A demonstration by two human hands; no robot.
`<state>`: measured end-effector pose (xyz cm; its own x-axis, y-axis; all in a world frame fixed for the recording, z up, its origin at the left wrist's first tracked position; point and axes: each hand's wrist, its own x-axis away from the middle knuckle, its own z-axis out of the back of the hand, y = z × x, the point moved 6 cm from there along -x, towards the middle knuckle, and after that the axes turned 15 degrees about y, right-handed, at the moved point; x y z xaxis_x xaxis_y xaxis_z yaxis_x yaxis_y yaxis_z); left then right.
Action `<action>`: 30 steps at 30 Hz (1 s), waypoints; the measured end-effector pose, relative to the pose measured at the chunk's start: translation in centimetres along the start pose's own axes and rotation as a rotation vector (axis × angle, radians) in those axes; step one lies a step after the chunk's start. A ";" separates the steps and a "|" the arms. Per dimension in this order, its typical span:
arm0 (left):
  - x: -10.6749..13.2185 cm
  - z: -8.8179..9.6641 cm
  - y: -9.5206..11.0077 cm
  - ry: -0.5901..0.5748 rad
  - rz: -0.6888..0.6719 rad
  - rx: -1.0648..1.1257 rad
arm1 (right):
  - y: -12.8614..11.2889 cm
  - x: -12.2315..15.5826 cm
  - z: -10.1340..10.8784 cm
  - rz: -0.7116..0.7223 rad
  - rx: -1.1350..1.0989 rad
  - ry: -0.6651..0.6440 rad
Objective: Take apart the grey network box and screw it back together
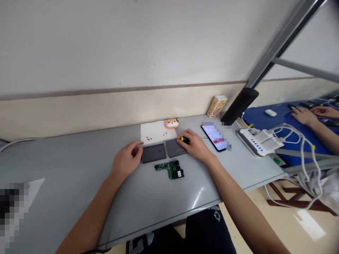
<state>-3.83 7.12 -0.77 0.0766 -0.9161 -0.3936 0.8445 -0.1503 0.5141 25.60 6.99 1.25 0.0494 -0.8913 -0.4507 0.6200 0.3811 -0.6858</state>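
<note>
My left hand (127, 160) rests on the grey table (66, 176) with its fingers curled against the left edge of a dark flat cover plate (154, 152). My right hand (195, 144) is closed around a small yellow-and-black screwdriver (184, 139), lying on a second dark housing part (175, 148). A green circuit board (171, 168) lies loose just in front of the two parts. Behind them, several tiny black screws (149, 138) sit on a white sheet of paper (156, 131).
An orange cat-shaped trinket (172, 123) and a small carton (217, 106) stand near the wall. A phone (215, 137) lies right of my right hand, a white charging hub (255, 141) with cables beyond it. Another person's hands (307, 114) work at a blue-covered desk at right.
</note>
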 end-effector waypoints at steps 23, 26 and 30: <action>0.2 0.0 0.7 -0.016 -0.105 0.017 | 0.1 -0.1 0.0 0.025 0.068 0.021; 0.2 0.1 0.8 -0.011 -0.103 0.021 | 0.3 -0.1 -0.2 0.025 0.079 0.026; 0.0 0.2 0.7 -0.010 -0.080 0.024 | 0.6 -0.1 -0.6 0.028 0.106 0.041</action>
<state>-3.32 6.94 -0.26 0.0035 -0.9044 -0.4267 0.8349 -0.2322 0.4990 25.47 7.45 0.56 0.0368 -0.8689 -0.4936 0.6985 0.3756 -0.6091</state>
